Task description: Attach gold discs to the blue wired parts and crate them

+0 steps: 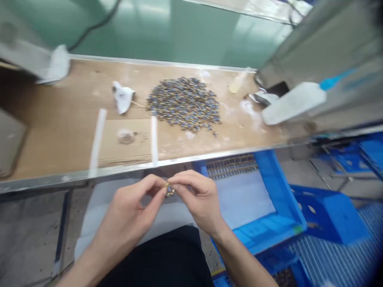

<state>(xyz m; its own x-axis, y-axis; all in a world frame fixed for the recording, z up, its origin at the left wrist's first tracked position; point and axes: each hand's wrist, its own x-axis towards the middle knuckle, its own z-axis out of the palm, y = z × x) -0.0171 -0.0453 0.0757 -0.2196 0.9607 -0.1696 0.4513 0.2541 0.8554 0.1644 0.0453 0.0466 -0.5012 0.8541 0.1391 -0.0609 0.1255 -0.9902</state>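
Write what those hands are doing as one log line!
left hand: fingertip grip, small gold-and-blue piece | right hand: same piece | pile of small parts: on table | blue crate: rows of parts inside

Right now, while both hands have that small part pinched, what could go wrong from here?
The left hand and right hand pinch the tiny gold-and-blue part in front of the bench, so a slip could drop it toward the lap or floor.

The blue tray is near the right forearm; a nudge might disturb its rows of parts.

The heaped parts lie loose, so a bump could scatter them.
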